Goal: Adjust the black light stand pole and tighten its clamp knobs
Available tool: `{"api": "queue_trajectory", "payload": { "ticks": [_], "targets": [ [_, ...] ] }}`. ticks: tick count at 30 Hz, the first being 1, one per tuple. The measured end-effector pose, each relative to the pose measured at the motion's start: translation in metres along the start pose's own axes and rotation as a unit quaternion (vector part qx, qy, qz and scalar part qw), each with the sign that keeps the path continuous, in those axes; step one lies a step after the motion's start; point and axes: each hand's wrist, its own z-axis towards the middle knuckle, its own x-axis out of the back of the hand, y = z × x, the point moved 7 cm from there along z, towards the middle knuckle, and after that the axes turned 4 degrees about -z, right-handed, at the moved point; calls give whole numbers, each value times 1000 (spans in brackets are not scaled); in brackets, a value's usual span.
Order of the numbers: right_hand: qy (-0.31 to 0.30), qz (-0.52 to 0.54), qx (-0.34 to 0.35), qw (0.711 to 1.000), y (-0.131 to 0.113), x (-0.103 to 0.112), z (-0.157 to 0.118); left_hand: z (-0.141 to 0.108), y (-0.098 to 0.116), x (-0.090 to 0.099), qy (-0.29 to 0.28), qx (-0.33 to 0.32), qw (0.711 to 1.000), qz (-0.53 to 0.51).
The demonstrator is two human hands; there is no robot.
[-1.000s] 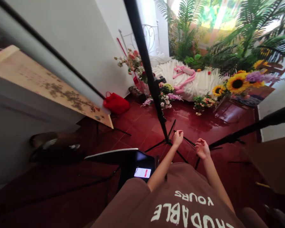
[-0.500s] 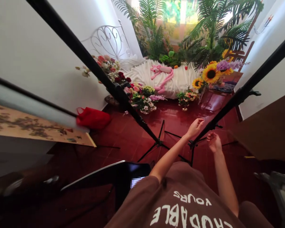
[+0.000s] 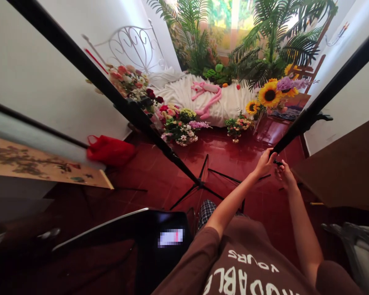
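While the left hand (image 3: 266, 163) is grasping the pole of a black tripod stand (image 3: 295, 128), the right hand (image 3: 285, 176) is curling its fingers beside the stand's small knob (image 3: 277, 162); whether it is gripping the knob, I cannot tell. Left of the tripod stand, a second stand (image 3: 104, 86) is slanting across the view, its spread legs reaching close to the tripod stand's own. To the right of the tripod stand, a brown board (image 3: 344, 164) is crowding the space. Beyond it, sunflowers (image 3: 269, 95) are blooming, and a pink plush toy (image 3: 215, 96) is lying on white draped cloth (image 3: 172, 92). Well left of it, a red bag (image 3: 112, 150) is resting near a painted scroll (image 3: 49, 162). Glossy red floor tiles (image 3: 227, 155) are spreading beneath the tripod stand, and white walls (image 3: 64, 98) are flanking it.
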Motion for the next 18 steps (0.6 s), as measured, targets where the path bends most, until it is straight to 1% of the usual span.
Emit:
{"api": "queue_trajectory", "payload": {
  "ticks": [3,5,13,16,18],
  "targets": [
    [9,-62,5,998,-4,9,4,0,0,1,15,2,1000,-4],
    [12,-83,3,997,-7,13,6,-1,0,3,23,6,1000,-1],
    [41,-93,-5,995,-14,22,11,-5,2,2,72,-2,997,-2],
    [32,-89,10,995,-15,22,10,-5,-1,0,82,-2,997,-2],
    [23,-97,35,994,-18,21,8,-4,-4,-2,86,0,996,0]
  ]
}}
